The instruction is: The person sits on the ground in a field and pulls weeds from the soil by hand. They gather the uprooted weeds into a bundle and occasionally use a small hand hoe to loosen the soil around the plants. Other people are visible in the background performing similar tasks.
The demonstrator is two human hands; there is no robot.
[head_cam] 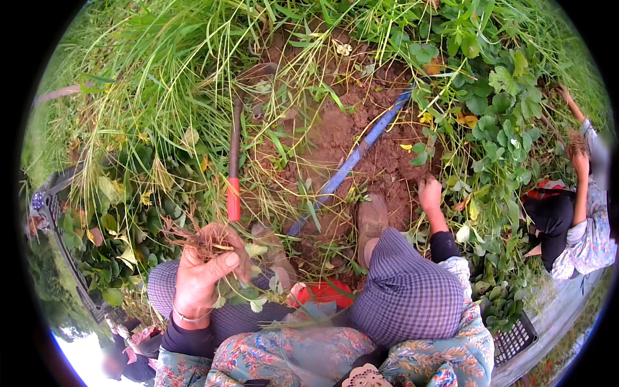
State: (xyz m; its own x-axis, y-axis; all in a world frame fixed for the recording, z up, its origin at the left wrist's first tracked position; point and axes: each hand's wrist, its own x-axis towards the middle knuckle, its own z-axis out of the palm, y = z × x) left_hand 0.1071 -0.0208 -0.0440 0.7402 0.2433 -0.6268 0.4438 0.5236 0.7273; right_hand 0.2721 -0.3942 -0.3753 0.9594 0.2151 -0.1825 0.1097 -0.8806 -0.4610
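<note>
My left hand (205,273) is closed around a bundle of uprooted seedlings (213,242), with reddish-brown roots sticking out above the fist and green leaves hanging below it. My right hand (429,196) reaches down to the reddish soil (333,130) at the edge of the leafy plants (498,121). Its fingers are bent against a brown, root-like patch, and I cannot tell whether they grip anything. A hand tool with a curved metal blade, a dark handle and a red grip (233,198) lies in the grass on the left. Across the soil runs a blue hose or pipe (350,162) at a slant.
Tall grass (169,63) borders the far side. On the left stands a black plastic crate (63,242) beside leafy plants; another crate (515,341) with leaves is at lower right. A co-worker (575,208) crouches at right, holding roots. Another person (135,348) is at lower left.
</note>
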